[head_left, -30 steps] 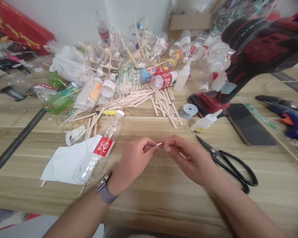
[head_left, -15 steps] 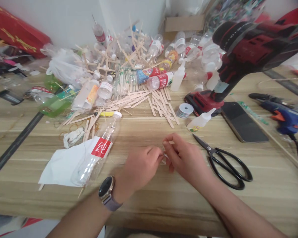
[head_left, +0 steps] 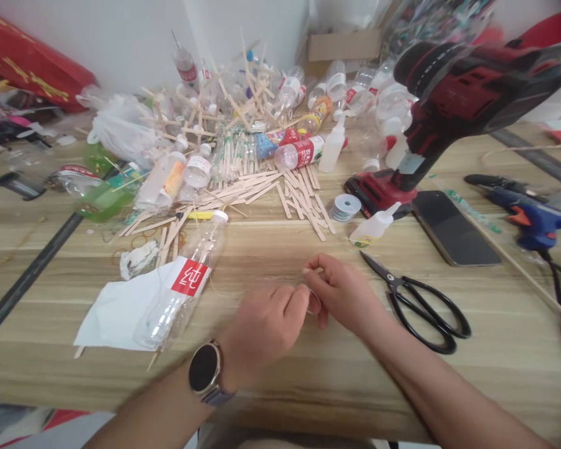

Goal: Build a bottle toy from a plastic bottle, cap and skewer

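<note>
Over the near middle of the table, my left hand point(head_left: 268, 321) and my right hand point(head_left: 339, 293) meet with fingers pinched together. Between them a thin pale string point(head_left: 314, 298) shows as a small curved loop; its ends are mostly hidden by the fingers. A clear plastic bottle point(head_left: 168, 312) with a red label and white cap lies left of my left hand, partly on a white sheet point(head_left: 116, 312). A fine strand runs off the bottle's side toward my left hand. Black-handled scissors point(head_left: 414, 299) lie beside my right forearm, blades pointing away and left.
A red and black power drill point(head_left: 449, 106) stands at right, near a phone point(head_left: 453, 227), a blue glue gun point(head_left: 528, 212), a glue bottle point(head_left: 373, 227) and a spool point(head_left: 345, 207). Wooden sticks point(head_left: 303, 193), several bottles and a plastic bag point(head_left: 121, 128) crowd the back.
My left hand has rolled over, turning its back and the watch further upward. Both hands stay close together, and the string loop between them shows more plainly. The view has shifted slightly.
</note>
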The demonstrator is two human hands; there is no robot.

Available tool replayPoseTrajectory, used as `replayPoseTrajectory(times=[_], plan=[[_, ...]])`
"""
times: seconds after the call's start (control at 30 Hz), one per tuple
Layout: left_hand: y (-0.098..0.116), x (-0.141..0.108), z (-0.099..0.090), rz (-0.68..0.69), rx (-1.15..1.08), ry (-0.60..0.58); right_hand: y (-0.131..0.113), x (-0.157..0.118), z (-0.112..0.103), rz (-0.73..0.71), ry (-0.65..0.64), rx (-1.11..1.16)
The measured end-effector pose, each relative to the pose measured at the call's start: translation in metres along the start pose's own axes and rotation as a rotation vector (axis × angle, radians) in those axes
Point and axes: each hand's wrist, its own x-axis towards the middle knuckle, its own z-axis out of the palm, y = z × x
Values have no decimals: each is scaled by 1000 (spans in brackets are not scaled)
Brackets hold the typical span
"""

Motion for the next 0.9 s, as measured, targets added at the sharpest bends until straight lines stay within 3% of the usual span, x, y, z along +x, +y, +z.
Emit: replayPoseTrajectory(times=[0.17, 0.53, 0.67, 0.9], plan=[[-1, -3, 2, -17, -88, -63, -2, -2, 2, -30, 36, -17], [-3, -2, 10, -62, -157, -41, -4, -4, 2, -63, 37, -17], [-6, 1, 12, -173, -210, -56, -3, -5, 1, -115, 62, -30], [-4, 8, 7, -487, -492, -258, -2, -4, 2, -129, 103, -64]])
